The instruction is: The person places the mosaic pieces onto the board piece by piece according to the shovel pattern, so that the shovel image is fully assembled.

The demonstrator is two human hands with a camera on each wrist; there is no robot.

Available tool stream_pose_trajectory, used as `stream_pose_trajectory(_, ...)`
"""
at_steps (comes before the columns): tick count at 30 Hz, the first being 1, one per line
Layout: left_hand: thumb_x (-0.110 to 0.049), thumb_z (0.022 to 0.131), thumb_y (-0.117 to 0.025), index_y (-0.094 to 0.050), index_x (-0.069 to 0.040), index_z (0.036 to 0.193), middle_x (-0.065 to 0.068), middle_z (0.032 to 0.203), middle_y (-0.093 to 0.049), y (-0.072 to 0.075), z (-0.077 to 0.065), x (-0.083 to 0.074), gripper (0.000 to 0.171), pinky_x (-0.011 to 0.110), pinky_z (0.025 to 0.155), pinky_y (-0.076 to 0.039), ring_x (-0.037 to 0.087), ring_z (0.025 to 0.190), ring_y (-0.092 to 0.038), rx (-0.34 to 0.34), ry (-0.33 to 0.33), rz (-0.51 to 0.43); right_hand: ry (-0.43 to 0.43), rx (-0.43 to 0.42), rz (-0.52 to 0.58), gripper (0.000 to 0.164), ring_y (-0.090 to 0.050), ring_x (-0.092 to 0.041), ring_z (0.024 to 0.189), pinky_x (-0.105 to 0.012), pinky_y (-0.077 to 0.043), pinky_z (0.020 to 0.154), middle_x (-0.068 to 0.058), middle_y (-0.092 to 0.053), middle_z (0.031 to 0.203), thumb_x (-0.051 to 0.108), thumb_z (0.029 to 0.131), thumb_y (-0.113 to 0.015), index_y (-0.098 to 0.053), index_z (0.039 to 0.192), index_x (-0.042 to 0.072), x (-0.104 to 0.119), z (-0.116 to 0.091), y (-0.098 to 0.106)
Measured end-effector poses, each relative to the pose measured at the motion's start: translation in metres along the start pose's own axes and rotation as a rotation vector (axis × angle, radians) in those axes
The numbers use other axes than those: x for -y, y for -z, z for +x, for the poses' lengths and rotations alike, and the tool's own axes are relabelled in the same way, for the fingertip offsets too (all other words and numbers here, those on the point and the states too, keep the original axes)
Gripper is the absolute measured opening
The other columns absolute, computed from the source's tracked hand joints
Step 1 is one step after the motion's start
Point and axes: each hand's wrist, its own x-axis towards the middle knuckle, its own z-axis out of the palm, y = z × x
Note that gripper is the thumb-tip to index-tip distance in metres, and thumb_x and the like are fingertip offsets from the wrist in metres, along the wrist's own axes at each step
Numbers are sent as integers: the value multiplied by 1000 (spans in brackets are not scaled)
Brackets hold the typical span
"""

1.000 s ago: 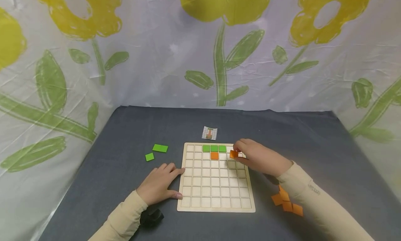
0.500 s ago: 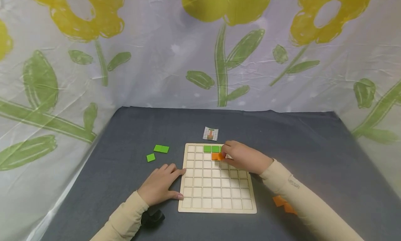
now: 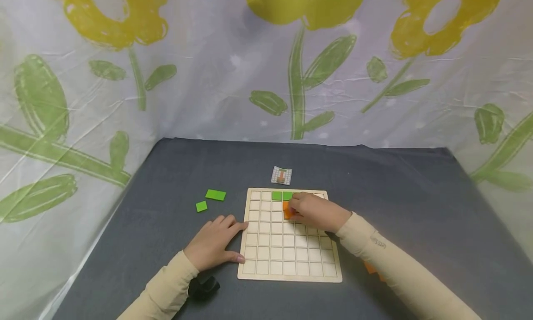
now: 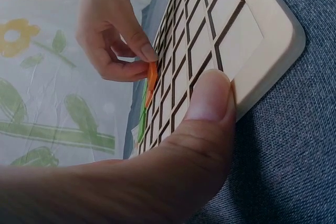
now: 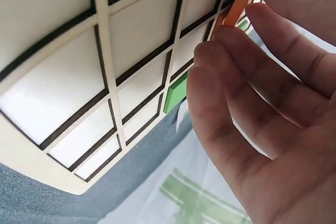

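Observation:
A pale wooden grid board (image 3: 287, 278) lies flat on the dark cloth. My left hand (image 3: 214, 243) rests at its left edge, the thumb (image 4: 210, 98) lying on the rim and the index fingertip touching the side. Over the upper middle of the board, my right hand (image 3: 318, 212) pinches an orange square tile (image 3: 288, 214) between thumb and fingers. That tile is tilted at the third row, just below another orange tile (image 3: 285, 204) set in the second row. Two green tiles (image 3: 277, 195) show in the top row; the right hand covers the squares beside them.
A small printed card (image 3: 281, 175) lies beyond the board. Loose green tiles (image 3: 215, 194) lie to the left. Orange tiles (image 3: 370, 267) are partly hidden under the right sleeve (image 3: 387, 250). A black object (image 3: 204, 288) sits by the left wrist.
My right hand has carried the orange tile leftward across the board, then slightly nearer, to below the placed orange tile. My left hand stays at the board's edge.

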Motion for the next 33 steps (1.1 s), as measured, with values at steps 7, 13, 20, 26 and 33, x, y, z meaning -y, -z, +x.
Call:
stream_pose_trajectory(7,-55,68,-77,-58,-14,132,0,101,-54,3,0,-1,79,31,68,-36,14,88,-47,-8,2,-19,-12,-5,-45,17,-51,-9,71,-22,-46,66,3,-55,78,19,84,-74,-60,81,11,3,0,0)
stream_pose_trajectory(13,-56,67,-77,-58,-14,132,0,100,-54,4,0,-1,79,30,67,-36,14,88,-47,-3,1,-13,-6,-14,-99,19,-47,-8,67,-21,-44,62,4,-51,74,19,83,-76,-59,79,11,6,1,0)
stream_pose_trajectory(20,-56,67,-77,-58,-14,132,0,101,-55,5,2,0,79,30,68,-37,14,88,-48,6,1,-7,-15,9,-68,15,-51,-10,71,-21,-46,65,2,-56,78,18,84,-74,-61,82,11,6,2,-1)
stream_pose_trajectory(26,-56,68,-77,-58,-14,132,0,102,-55,7,3,2,79,31,68,-37,14,88,-48,20,7,-21,-24,43,-9,12,-53,-11,74,-22,-47,68,1,-57,82,16,86,-73,-62,86,10,4,4,-1)
stream_pose_trajectory(33,-55,68,-78,-58,-14,132,0,102,-55,9,4,5,79,31,68,-37,14,89,-48,13,-3,-14,-37,28,-46,15,-57,-12,78,-23,-50,71,-2,-61,87,17,85,-74,-65,93,8,6,4,2)
